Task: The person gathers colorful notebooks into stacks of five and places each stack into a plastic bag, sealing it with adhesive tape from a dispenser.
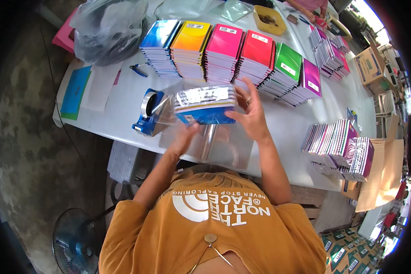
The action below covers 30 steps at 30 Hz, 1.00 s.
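A pack of spiral notebooks (205, 101) in clear plastic wrap is tilted up between my hands, above the near side of the table. A blue cover faces me, and light glares off the plastic on top. My right hand (252, 114) grips the pack's right end, thumb on the near face and fingers curving behind. At its lower left corner my left hand (183, 138) holds the plastic and the pack's edge; some of its fingers are hidden. A blue tape dispenser (147, 123) with a roll stands just left of the pack. Clear plastic bags (233, 148) lie beneath.
Behind my hands stand stacks of notebooks in blue, yellow (191, 36), pink, red, green and purple. Wrapped packs (335, 146) sit at the right, near cardboard boxes (372, 66). Cutters (138, 70) lie far left. Another person's hand (309, 17) shows at the far right.
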### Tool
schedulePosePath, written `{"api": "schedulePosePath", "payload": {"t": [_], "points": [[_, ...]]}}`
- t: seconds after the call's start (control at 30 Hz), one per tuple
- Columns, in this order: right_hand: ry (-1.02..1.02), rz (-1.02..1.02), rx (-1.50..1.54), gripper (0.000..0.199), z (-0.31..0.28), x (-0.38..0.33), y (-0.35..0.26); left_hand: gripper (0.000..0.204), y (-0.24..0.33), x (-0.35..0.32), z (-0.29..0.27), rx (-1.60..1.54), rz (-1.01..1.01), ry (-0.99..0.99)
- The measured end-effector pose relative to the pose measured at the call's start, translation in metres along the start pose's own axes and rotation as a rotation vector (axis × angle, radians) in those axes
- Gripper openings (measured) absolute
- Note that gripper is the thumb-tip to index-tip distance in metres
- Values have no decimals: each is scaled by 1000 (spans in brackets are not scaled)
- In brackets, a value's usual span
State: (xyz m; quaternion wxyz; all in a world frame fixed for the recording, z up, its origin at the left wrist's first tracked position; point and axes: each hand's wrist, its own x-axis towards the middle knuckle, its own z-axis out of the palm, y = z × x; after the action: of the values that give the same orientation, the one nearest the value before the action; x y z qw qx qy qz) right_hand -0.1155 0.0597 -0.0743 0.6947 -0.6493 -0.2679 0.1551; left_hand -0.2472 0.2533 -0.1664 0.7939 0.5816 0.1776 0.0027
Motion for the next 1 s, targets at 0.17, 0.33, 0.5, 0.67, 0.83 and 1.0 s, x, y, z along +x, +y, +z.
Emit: {"api": "schedulePosePath", "payload": {"t": [0.17, 0.33, 0.5, 0.67, 0.83, 1.0], "points": [[-159, -42, -228, 97, -3, -18, 25, 71, 76, 9, 12, 427, 397, -65], [-266, -137, -245, 65, 9, -1, 15, 27, 121, 7, 19, 759, 551, 20], [98, -144, 85, 83, -2, -5, 2, 50, 127, 9, -2, 438, 666, 247], [-79, -85, -304, 99, -1, -24, 46, 83, 67, 0, -13, 387, 521, -5], [195, -52, -93, 66, 55, -8, 53, 56, 41, -12, 32, 502, 430, 247], [432, -45, -260, 42, 75, -4, 45, 36, 28, -14, 43, 1017, 855, 520]]}}
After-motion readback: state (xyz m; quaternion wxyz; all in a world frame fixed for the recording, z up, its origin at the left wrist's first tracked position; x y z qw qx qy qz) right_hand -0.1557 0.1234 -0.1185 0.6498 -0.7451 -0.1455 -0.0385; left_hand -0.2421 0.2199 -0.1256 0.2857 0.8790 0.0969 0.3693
